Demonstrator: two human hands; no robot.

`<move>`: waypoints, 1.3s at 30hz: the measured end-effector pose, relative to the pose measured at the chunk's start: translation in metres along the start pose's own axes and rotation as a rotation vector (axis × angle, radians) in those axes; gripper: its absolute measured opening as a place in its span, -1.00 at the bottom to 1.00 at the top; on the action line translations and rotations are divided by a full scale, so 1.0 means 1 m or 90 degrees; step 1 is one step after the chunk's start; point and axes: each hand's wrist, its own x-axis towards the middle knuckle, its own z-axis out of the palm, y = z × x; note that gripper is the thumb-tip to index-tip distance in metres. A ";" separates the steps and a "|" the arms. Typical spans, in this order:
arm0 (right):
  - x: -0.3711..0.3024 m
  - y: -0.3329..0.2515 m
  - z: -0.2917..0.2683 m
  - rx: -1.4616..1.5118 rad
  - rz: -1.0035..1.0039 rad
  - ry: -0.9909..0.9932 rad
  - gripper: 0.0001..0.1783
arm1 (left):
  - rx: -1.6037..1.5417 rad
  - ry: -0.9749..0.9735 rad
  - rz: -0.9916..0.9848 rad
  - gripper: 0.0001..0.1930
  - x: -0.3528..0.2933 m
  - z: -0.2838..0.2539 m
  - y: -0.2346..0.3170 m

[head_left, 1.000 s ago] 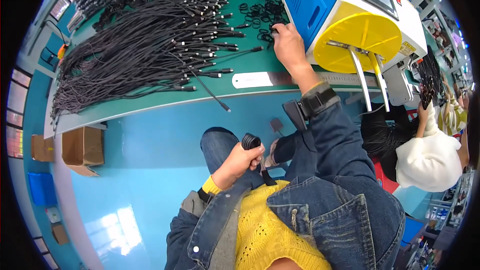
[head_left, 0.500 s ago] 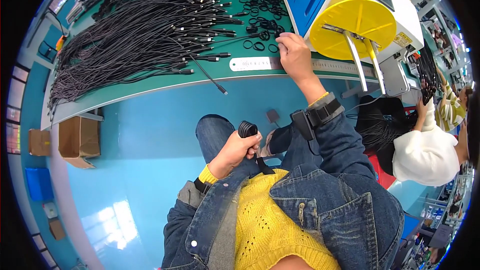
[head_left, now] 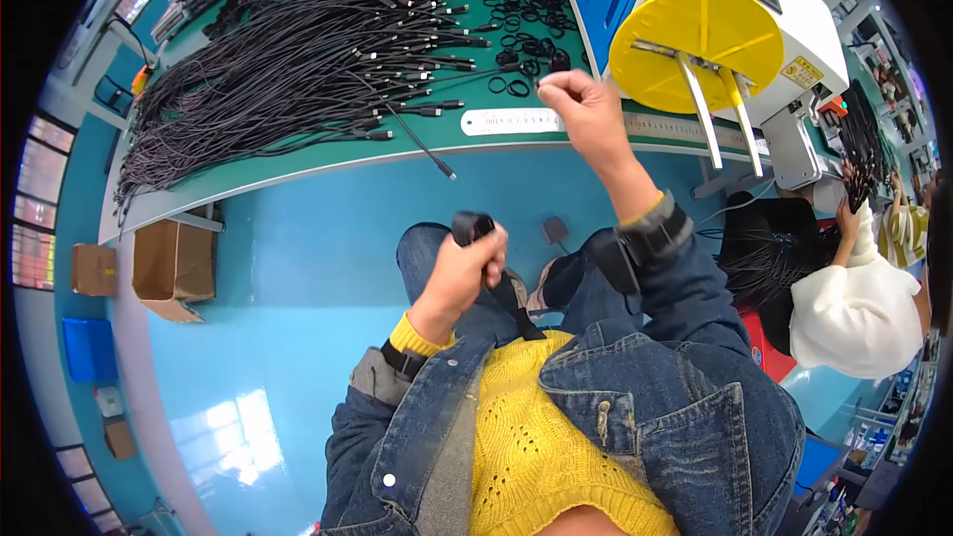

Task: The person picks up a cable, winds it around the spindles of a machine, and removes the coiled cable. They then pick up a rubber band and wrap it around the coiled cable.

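Left hand clenched round a black cable coil, raised right hand pinched over the ruler, contents unclear

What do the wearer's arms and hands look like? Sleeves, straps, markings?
Left hand and right hand: no gloves. Dark blue denim sleeves with yellow knit cuffs showing; left denim cuff greyish. Dark straps on both wrists, the right with a dark boxy piece. No markings readable.

The cables look like matt plastic, the ruler smooth metal, the floor glossy, the jacket rough denim.
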 end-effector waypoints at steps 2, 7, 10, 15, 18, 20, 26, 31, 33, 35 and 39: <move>-0.033 -0.024 -0.001 0.173 0.202 -0.110 -0.86 | -0.046 0.047 0.033 -0.90 0.001 0.010 0.012; -0.095 -0.017 -0.022 0.529 0.576 -0.285 -0.88 | -0.129 0.026 0.052 -0.89 0.011 0.039 0.014; -0.117 -0.010 -0.030 0.533 0.589 -0.275 -0.88 | -0.019 0.031 0.026 -0.88 0.011 0.045 0.000; -0.154 -0.014 -0.036 0.405 0.205 -0.241 -0.86 | 0.194 0.110 0.049 -0.88 0.023 0.039 -0.011; -0.170 -0.012 -0.049 0.461 0.356 -0.323 -0.87 | 0.147 0.004 -0.022 -0.89 0.019 0.042 -0.020; -0.175 -0.011 -0.058 0.491 0.431 -0.364 -0.86 | 0.125 -0.049 -0.059 -0.89 0.017 0.046 -0.024; -0.146 -0.031 -0.092 0.205 0.417 -0.355 -0.66 | 0.079 -0.120 -0.194 -0.91 0.011 0.068 -0.022; -0.126 -0.028 -0.096 -0.157 0.054 -0.461 -0.57 | 0.166 -0.177 -0.303 -0.93 0.009 0.078 -0.020; -0.124 -0.026 -0.087 -0.182 0.031 -0.521 -0.59 | 0.247 -0.208 -0.311 -0.91 0.014 0.077 -0.027; -0.129 -0.020 -0.077 -0.230 -0.017 -0.642 -0.64 | 0.410 -0.271 -0.322 -0.86 0.017 0.073 -0.036; -0.150 0.000 -0.066 0.307 0.405 -0.347 -0.75 | 0.111 -0.089 -0.226 -0.73 0.009 0.072 -0.021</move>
